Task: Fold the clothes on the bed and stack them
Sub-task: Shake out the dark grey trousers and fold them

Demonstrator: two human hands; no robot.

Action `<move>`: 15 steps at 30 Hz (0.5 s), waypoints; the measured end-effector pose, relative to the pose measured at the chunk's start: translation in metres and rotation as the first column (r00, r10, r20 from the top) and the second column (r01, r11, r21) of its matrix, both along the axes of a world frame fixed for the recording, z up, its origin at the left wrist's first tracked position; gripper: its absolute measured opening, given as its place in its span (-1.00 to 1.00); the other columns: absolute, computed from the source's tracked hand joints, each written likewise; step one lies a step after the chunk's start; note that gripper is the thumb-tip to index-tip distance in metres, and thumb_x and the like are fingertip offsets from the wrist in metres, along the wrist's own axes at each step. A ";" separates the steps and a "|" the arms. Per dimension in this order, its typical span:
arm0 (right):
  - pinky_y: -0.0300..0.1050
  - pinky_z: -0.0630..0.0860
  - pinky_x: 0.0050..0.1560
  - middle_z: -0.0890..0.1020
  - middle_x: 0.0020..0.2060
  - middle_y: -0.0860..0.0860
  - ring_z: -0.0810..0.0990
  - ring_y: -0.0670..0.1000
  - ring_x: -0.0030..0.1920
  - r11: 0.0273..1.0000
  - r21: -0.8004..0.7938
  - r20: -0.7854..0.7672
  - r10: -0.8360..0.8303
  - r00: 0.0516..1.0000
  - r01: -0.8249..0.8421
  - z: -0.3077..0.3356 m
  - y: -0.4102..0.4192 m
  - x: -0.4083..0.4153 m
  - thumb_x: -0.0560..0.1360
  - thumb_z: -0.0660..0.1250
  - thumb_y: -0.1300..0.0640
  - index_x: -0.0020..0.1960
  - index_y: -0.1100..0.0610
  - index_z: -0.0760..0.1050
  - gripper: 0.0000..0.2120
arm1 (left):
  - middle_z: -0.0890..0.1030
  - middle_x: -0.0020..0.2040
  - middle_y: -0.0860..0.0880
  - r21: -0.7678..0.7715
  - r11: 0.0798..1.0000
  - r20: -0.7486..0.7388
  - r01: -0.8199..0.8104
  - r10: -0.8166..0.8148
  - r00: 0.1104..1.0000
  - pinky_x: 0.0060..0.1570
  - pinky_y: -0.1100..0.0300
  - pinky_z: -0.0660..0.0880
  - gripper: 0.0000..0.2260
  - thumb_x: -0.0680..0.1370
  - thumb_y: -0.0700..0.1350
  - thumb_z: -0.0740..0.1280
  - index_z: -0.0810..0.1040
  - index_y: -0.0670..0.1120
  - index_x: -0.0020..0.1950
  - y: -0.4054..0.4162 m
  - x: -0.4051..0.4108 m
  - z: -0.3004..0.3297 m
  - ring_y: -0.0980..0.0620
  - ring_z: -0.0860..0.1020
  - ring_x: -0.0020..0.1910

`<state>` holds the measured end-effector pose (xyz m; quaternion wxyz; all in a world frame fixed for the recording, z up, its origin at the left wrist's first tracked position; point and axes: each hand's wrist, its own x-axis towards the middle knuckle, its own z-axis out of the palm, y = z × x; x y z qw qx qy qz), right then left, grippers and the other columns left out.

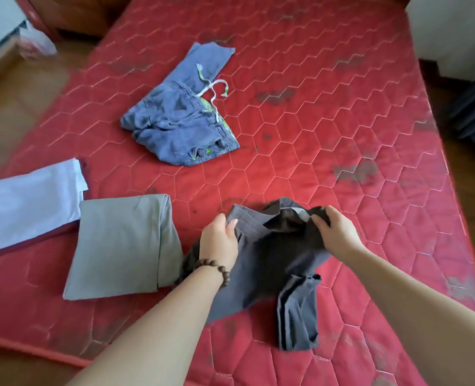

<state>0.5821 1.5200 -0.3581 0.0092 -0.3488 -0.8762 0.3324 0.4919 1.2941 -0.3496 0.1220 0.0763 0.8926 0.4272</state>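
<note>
Both hands are gripping a crumpled dark grey garment (272,257) that is lying near the near edge of the red mattress (342,112). The left hand (219,237) (a beaded bracelet (217,267) is sitting on its wrist) is pinching the garment's far left edge, and the right hand (335,229) is pinching the bunched fabric by a pale label. A folded light grey piece (125,243) is lying just beside it toward the left edge, touching a folded white piece (27,204). Unfolded blue drawstring shorts (183,121) are lying toward the middle.
</note>
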 end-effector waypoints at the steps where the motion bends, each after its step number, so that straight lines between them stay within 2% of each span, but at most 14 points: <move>1: -0.09 0.12 -0.27 0.45 -0.35 0.02 0.42 0.13 -0.22 1.000 -0.004 -0.030 -0.030 0.999 0.030 0.023 -0.003 -0.001 0.58 0.26 0.13 -0.23 0.16 0.31 -0.75 | 0.25 -0.47 0.02 0.014 1.000 -0.023 -0.002 0.002 1.000 -0.33 0.12 0.01 -0.57 0.59 -0.17 0.26 0.11 -0.04 -0.39 -0.005 -0.008 0.020 -0.10 0.23 -0.40; 4: -0.10 0.13 -0.28 0.47 -0.34 0.05 0.43 0.13 -0.22 0.996 0.022 -0.129 -0.080 0.988 0.083 0.108 -0.003 -0.001 0.58 0.25 0.10 -0.25 0.18 0.34 -0.73 | 0.33 -0.44 -0.03 0.066 0.997 -0.084 0.034 -0.028 0.996 -0.32 0.12 0.03 -0.62 0.59 -0.15 0.27 0.21 -0.09 -0.38 -0.019 -0.037 0.089 -0.15 0.31 -0.34; 6: -0.09 0.20 -0.24 0.52 -0.28 0.09 0.46 0.13 -0.19 0.993 0.053 -0.192 -0.094 0.977 0.105 0.171 0.001 0.003 0.58 0.25 0.10 -0.16 0.25 0.41 -0.76 | 0.49 -0.33 -0.19 0.145 0.988 -0.141 0.054 -0.033 0.990 -0.26 0.08 0.16 -0.73 0.58 -0.15 0.28 0.41 -0.24 -0.28 -0.025 -0.054 0.141 -0.24 0.43 -0.24; 8: -0.05 0.21 -0.28 0.46 -0.33 0.06 0.40 0.08 -0.25 0.986 0.096 -0.283 -0.101 0.954 0.133 0.239 0.003 0.013 0.57 0.27 0.13 -0.16 0.28 0.38 -0.76 | 0.53 -0.23 -0.28 0.212 0.976 -0.202 0.047 -0.003 0.979 -0.21 0.09 0.21 -0.72 0.59 -0.13 0.28 0.45 -0.34 -0.19 -0.028 -0.067 0.202 -0.25 0.47 -0.17; 10: -0.05 0.23 -0.32 0.40 -0.38 0.04 0.35 0.03 -0.30 0.979 0.127 -0.368 -0.102 0.924 0.159 0.305 0.005 0.029 0.55 0.30 0.15 -0.18 0.29 0.37 -0.76 | 0.46 -0.29 -0.19 0.272 0.961 -0.259 0.058 0.016 0.966 -0.25 0.18 0.14 -0.74 0.60 -0.15 0.26 0.40 -0.28 -0.23 -0.031 -0.073 0.266 -0.14 0.40 -0.23; 12: -0.12 0.31 -0.32 0.45 -0.38 0.03 0.38 0.01 -0.33 0.975 0.129 -0.441 -0.109 0.891 0.183 0.365 0.006 0.049 0.53 0.34 0.16 -0.17 0.27 0.42 -0.80 | 0.42 -0.32 -0.11 0.324 0.942 -0.324 0.087 0.024 0.946 -0.26 0.23 0.13 -0.77 0.60 -0.17 0.26 0.42 -0.26 -0.22 -0.033 -0.078 0.327 -0.07 0.36 -0.23; 15: -0.29 0.41 -0.36 0.56 -0.37 -0.07 0.50 -0.11 -0.39 0.972 0.025 -0.590 -0.175 0.788 0.235 0.441 0.008 0.079 0.53 0.35 0.18 -0.17 0.13 0.50 -0.90 | 0.52 -0.25 -0.15 0.429 0.892 -0.370 0.144 0.027 0.929 -0.26 0.19 0.20 -0.78 0.59 -0.12 0.28 0.51 -0.24 -0.18 -0.030 -0.089 0.405 -0.08 0.44 -0.22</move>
